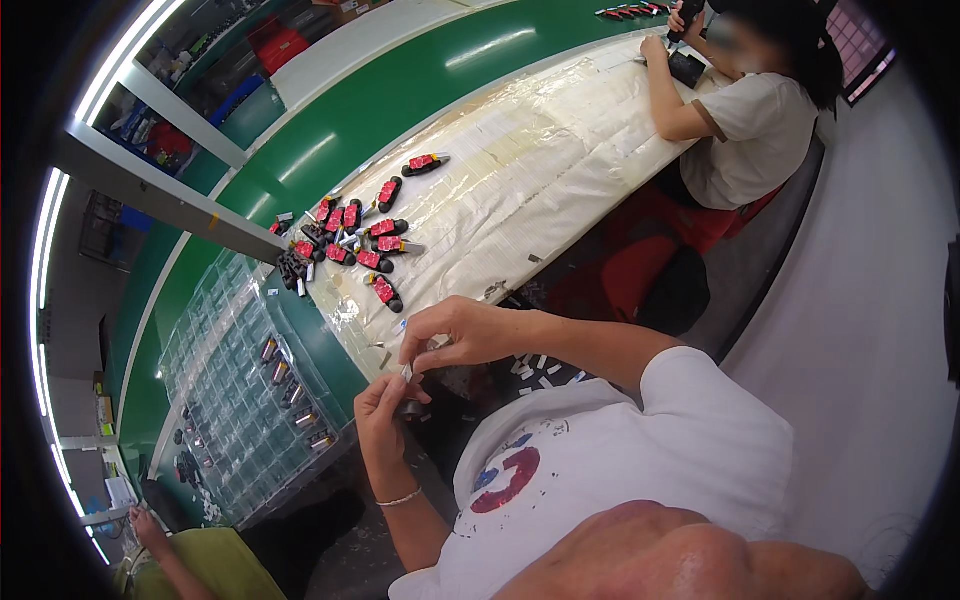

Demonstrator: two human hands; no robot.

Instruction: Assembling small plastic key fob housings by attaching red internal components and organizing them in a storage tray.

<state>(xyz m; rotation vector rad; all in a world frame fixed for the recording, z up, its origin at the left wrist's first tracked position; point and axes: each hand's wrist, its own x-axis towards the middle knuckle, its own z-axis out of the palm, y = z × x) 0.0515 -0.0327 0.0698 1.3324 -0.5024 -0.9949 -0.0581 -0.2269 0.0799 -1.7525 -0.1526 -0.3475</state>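
My left hand [380, 412] and my right hand [458, 330] meet at the near edge of the covered table. Between their fingertips is a small whitish piece [407, 371], too small to make out in kind. Both hands are closed in a pinch around it. A small dark round thing [411, 408] sits against the fingers of my left hand, partly hidden. Just beyond my hands lies a black handheld part with a red face [384, 292]. More such black-and-red parts [388, 228] are scattered farther along the table, several of them heaped together.
A clear compartmented plastic tray [215, 335] lies to the left, a few parts in it. Film covers the pale table [520, 170]. A co-worker [755, 135] sits at the far right; another in green [205, 565] is at lower left. A metal post [185, 190] crosses the left side.
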